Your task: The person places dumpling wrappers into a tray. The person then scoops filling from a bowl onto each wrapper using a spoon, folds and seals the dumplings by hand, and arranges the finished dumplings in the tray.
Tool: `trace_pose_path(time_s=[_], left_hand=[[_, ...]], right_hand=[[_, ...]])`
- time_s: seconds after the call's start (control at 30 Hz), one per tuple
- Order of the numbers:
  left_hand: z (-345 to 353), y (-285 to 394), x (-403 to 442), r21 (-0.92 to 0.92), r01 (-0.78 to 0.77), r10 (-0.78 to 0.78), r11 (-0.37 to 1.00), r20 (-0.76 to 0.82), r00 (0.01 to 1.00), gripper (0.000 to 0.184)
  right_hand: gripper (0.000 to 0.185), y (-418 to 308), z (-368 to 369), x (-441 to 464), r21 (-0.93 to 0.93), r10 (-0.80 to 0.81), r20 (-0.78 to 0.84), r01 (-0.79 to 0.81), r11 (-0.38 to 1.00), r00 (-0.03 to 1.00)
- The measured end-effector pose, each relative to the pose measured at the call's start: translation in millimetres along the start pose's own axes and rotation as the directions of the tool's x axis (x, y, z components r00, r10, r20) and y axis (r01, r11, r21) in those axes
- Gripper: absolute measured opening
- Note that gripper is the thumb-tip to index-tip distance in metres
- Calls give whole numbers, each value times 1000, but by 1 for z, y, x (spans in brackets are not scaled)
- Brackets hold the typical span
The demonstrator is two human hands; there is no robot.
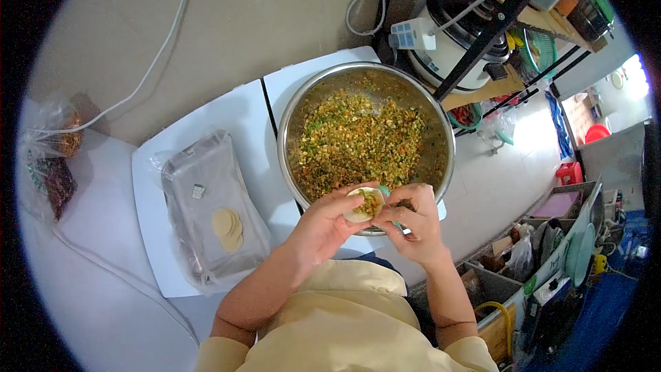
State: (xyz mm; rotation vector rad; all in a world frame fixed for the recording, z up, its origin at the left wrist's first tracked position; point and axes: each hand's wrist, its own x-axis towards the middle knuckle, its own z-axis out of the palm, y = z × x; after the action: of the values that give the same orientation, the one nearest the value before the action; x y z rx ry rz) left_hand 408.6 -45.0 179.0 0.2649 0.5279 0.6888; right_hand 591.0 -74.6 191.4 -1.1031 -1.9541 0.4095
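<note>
A round dumpling wrapper (355,215) with chopped filling (370,204) on it rests in my left hand (322,226), whose fingers and thumb curl around its edge. My right hand (417,224) is closed, its fingertips pinching at the wrapper's right edge. Bits of something teal (396,226) show by the right fingers; what it is I cannot make out. Just beyond both hands stands a wide steel bowl (442,141) holding a mass of chopped yellow, green and orange filling (358,134). To the left, several flat wrappers (228,229) overlap on a plastic-lined tray (200,224).
Bowl and tray stand on a white table (155,213). A rice cooker (451,62) and a power strip (413,33) are on the rack at the upper right. Plastic bags (55,165) lie far left. Crates (496,282) of goods stand at the lower right.
</note>
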Motion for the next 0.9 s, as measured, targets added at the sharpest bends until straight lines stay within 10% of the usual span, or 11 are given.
trace_pose_path(time_s=[0.53,0.7,0.9], left_hand=[[1,0,-3,-29,-8,10,1000,79,997,37],[21,0,-13,498,-192,157,846,112,981,51],[29,8,-19,677,-254,202,691,157,967,51]], right_hand=[[19,0,2,-4,50,119,-39,-117,992,992],[19,-2,1,-2,72,94,-121,-85,994,988],[22,-18,2,-1,150,178,-252,-143,978,951]])
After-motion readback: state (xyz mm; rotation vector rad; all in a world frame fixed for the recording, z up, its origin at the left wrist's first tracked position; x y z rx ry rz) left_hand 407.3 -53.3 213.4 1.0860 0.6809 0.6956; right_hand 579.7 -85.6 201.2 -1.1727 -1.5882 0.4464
